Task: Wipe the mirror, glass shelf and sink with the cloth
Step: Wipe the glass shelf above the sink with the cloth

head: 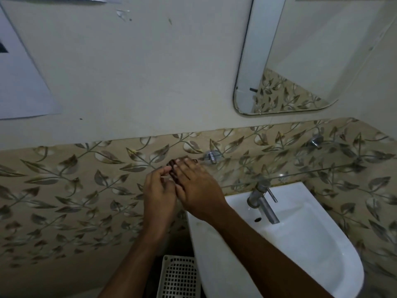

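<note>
Leaf-tiled wall (64,190) behind, L of sink (300,244): dark cloth (173,168) grasped btwn left hand (158,194) & right hand (195,186) grips.

Two hands (159,190), one sink (322,244), one mirror (300,61), one tap (263,203), two shelf brackets (211,157) (chrome).

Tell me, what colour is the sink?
White; the sink shows in the head view.

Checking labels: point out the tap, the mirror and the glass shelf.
tap (263,203), head view, on the slanted metal spout.
mirror (300,61), head view, on the glass, mid-pane.
glass shelf (300,173), head view, on its front edge above the basin.
</note>
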`<state>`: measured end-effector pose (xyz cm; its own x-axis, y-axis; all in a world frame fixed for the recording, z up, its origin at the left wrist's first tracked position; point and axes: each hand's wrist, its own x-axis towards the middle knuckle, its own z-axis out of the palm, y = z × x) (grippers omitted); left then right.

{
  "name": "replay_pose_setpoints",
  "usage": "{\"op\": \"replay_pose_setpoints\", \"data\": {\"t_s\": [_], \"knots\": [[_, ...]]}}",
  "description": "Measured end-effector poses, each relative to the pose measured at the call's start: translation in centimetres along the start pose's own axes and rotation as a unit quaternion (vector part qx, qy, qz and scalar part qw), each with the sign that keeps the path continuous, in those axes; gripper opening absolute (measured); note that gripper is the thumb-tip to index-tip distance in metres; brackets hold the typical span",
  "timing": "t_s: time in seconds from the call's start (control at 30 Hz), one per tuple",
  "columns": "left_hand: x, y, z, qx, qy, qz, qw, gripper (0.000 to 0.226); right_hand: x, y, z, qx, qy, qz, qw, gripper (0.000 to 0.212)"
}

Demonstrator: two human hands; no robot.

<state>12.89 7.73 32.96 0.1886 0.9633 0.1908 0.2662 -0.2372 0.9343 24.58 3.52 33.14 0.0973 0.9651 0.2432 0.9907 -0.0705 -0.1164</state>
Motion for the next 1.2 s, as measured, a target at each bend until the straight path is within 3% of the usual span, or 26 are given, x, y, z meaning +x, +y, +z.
{"op": "replay_pose_setpoints", "data": {"t_s": [0.13, 0.33, 0.43, 0.63, 0.77, 0.97, 1.07, 1.2], "knots": [[-0.3, 0.7, 1.0, 0.018, -0.031, 0.045, 0.998, 0.031, -0.9, 3.3, -0.5, 0.007, 0.015, 0.021, 1.000, 0.053], [-0.7, 1.3, 1.6, 0.043, -0.058, 0.105, 0.992, 0.030, -4.6, 12.1, -2.2, 0.010, 0.053, 0.179, 0.982, 0.051], [-0.7, 1.5, 2.3, 0.052, -0.070, 0.113, 0.990, 0.030, -4.3, 12.6, -2.4, -0.007, 0.063, 0.234, 0.970, 0.051], [-0.1, 2.5, 4.6, 0.106, -0.087, 0.153, 0.979, 0.027, -3.0, 5.5, -0.5, -0.008, 0.084, 0.120, 0.989, 0.051], [0.3, 2.9, 6.3, 0.103, -0.113, 0.166, 0.974, 0.028, -2.9, 6.5, -0.7, 0.010, 0.071, 0.096, 0.993, 0.054], [0.5, 3.2, 8.1, 0.144, -0.135, 0.189, 0.962, 0.031, -5.0, 12.5, -2.2, 0.000, 0.104, 0.156, 0.982, 0.047], [0.4, 3.3, 8.2, 0.145, -0.139, 0.185, 0.962, 0.034, -5.5, 15.8, -3.1, -0.003, 0.072, 0.207, 0.976, 0.049], [0.4, 3.5, 8.3, 0.149, -0.125, 0.179, 0.965, 0.031, -5.2, 14.9, -3.0, -0.011, 0.070, 0.231, 0.970, 0.051]]}}
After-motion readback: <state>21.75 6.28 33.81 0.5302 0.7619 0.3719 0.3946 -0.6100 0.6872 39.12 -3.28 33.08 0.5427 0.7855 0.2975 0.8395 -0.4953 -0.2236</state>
